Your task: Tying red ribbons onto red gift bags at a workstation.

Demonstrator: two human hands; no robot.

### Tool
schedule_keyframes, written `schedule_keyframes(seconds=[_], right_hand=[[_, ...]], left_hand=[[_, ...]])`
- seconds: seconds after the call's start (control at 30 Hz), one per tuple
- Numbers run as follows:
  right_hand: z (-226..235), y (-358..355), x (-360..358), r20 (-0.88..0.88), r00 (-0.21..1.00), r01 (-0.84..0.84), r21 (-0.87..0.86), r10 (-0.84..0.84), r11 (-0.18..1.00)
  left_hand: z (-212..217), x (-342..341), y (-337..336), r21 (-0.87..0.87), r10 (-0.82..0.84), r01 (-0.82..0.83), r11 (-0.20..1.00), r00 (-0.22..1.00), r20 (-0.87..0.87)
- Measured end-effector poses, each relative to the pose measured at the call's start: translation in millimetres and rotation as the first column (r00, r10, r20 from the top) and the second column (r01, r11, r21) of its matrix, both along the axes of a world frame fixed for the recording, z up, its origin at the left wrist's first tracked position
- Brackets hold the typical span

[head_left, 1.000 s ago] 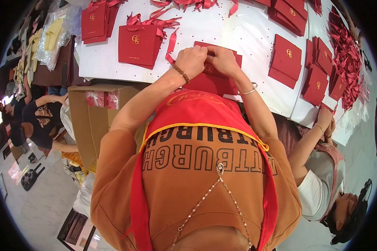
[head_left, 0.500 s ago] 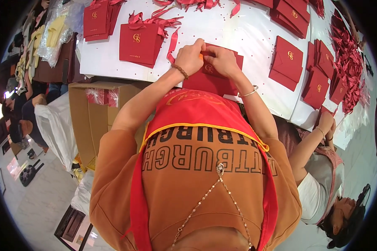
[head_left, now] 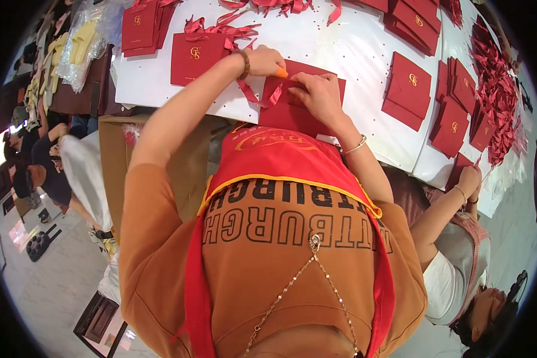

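A dark red paper bag (head_left: 301, 117) lies flat on the white table in front of me. My left hand (head_left: 265, 62), a bead bracelet on its wrist and an orange cover on one fingertip, is closed in a pinch at the bag's upper left. A red satin ribbon (head_left: 271, 99) loops below it and seems to run up to those fingertips. Over the bag's upper middle, my right hand (head_left: 318, 95) has its fingers bent and pressed to the paper, gripping it. The exact spot under the fingertips is too small to make out.
Stacks of red bags (head_left: 198, 59) with ribbons stand at left. More bags (head_left: 407, 89) and a heap of ribbons (head_left: 500, 101) lie at right. A cardboard box (head_left: 116, 173) is below the table edge. A co-worker's hands (head_left: 471, 182) work at right. Tiny red dots speckle the table.
My left hand has moved slightly up and left, away from my right hand, its elbow swinging outward. The ribbon now loops lower, across the bag's left edge. The right hand has lowered slightly.
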State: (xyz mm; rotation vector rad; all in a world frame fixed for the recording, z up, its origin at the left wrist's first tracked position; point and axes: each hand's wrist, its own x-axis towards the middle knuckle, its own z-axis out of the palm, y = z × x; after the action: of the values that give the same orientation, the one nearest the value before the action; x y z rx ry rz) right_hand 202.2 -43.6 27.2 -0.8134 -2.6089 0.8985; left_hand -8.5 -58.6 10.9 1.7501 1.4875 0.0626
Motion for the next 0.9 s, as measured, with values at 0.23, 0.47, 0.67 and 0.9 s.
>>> schedule_keyframes(seconds=[0.23, 0.47, 0.67, 0.9], right_hand=[[1.0, -3.8, 2.4, -0.067, 0.998, -0.003, 0.020, 0.004, 1.000], [3.4, 4.4, 5.4, -0.029, 0.999, -0.030, -0.119, 0.027, 0.992], [7.9, 1.9, -3.5, -0.071, 0.993, -0.103, -0.101, 0.096, 0.989], [-8.8, 11.3, -0.3, 0.058, 0.998, 0.039, -0.169, -0.029, 0.985]], left_hand=[[23.6, 9.8, 28.4, -0.309, -0.200, 0.241, 0.920, 0.967, 0.159], [30.9, 24.1, 17.4, -0.042, -0.069, 0.069, 0.997, 0.998, 0.008], [18.9, 10.5, 29.3, 0.167, 0.227, -0.248, 0.954, 0.965, 0.135], [17.6, -23.2, 13.6, 0.113, 0.405, -0.389, 0.914, 0.875, -0.266]])
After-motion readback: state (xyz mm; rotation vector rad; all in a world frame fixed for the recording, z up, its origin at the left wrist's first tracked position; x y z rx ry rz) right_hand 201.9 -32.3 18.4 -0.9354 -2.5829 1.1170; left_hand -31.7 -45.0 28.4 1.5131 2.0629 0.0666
